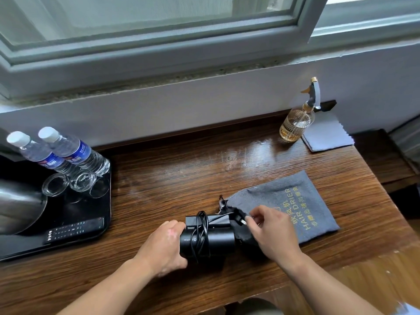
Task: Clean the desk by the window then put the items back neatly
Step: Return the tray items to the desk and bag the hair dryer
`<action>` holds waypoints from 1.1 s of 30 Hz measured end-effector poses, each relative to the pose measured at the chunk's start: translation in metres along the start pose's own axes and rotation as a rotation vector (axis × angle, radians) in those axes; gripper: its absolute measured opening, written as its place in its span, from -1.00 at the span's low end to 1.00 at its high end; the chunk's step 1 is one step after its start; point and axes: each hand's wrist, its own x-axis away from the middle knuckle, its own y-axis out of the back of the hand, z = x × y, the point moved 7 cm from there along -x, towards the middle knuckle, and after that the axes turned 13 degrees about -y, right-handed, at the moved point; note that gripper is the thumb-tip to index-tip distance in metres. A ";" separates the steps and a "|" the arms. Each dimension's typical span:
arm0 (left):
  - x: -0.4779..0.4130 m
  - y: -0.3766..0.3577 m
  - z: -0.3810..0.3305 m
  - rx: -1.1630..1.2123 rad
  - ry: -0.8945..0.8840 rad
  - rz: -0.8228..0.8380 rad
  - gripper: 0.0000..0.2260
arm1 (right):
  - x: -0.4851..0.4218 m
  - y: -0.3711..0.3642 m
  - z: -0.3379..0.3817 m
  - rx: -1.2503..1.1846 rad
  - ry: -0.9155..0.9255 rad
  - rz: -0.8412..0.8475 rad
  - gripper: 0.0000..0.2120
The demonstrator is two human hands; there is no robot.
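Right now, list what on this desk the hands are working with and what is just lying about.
In use: left hand, right hand, hair drier, cord, grey bag.
Lying about: spray bottle, folded cloth, water bottles, glasses, remote, kettle, black tray.

You face a dark wooden desk (204,160) set against a white wall (204,105). Above it you see a rough sill (159,80) and a grey-framed window (159,51); daylight glints off the desk top. To your right sit a lower wooden surface (384,155) and a wood floor (375,280).
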 end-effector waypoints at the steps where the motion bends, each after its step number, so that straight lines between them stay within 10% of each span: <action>1: -0.002 0.001 0.000 0.005 0.015 -0.011 -0.35 | 0.004 0.000 0.001 0.004 0.018 0.000 -0.88; 15: -0.028 -0.004 -0.040 0.173 0.192 -0.190 -0.38 | 0.021 0.000 0.019 0.021 0.094 0.024 -0.90; 33: -0.040 -0.016 -0.072 -0.127 -0.140 -0.066 -0.55 | 0.010 -0.006 0.038 -0.011 0.093 -0.011 -0.85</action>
